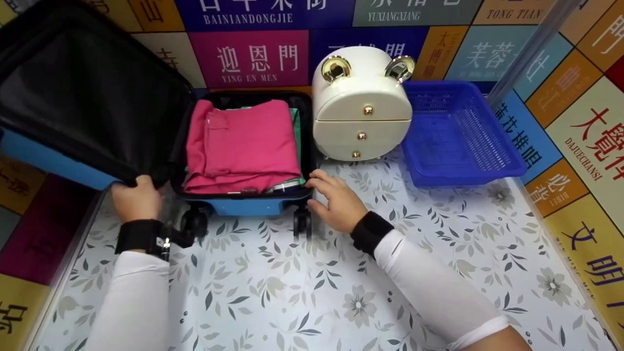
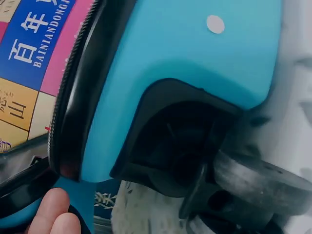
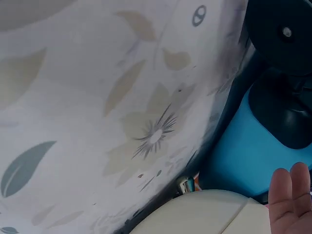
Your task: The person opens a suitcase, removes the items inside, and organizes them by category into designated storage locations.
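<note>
A blue suitcase (image 1: 243, 207) lies open with folded pink clothing (image 1: 251, 146) in it and some green fabric at its right side. The left hand (image 1: 137, 199) grips the lower edge of the raised lid (image 1: 92, 92); in the left wrist view two fingertips (image 2: 53, 212) show by the black zippered rim (image 2: 73, 97). The right hand (image 1: 337, 201) is at the suitcase's front right corner, fingers extended and slightly bent; whether they touch it is unclear. In the right wrist view its fingers (image 3: 290, 195) appear straight beside the blue shell (image 3: 243, 151).
Right of the suitcase stands a white rounded drawer box (image 1: 363, 131) with gold knobs and ear-like ornaments. A blue plastic basket (image 1: 468, 175) sits farther right. Black wheels (image 1: 302, 222) stick out at the suitcase's front. The floral surface (image 1: 292, 302) extends in front.
</note>
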